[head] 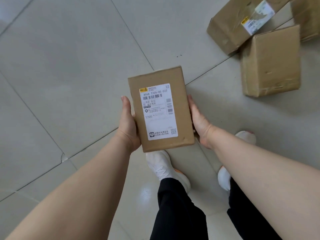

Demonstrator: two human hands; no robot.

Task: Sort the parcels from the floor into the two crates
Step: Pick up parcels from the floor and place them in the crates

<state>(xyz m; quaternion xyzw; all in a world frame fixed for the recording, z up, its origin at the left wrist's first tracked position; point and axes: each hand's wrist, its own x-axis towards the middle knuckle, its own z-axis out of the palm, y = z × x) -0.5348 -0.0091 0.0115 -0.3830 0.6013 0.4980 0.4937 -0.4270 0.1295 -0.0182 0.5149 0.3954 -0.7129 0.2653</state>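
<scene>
A small brown cardboard parcel [180, 108] with a white shipping label facing up is held above the floor at the centre of the view. My left hand [127, 123] grips its left long edge and my right hand [199, 122] grips its right long edge. On the floor at the upper right lie more parcels: a plain cardboard box [271, 63], a longer box with a white label [239, 23] behind it, and part of a third box [310, 19] at the frame's edge. No crate is in view.
Pale grey floor tiles [69, 66] fill the left and centre of the view. My legs in black trousers and white shoes [164, 168] stand below the held parcel.
</scene>
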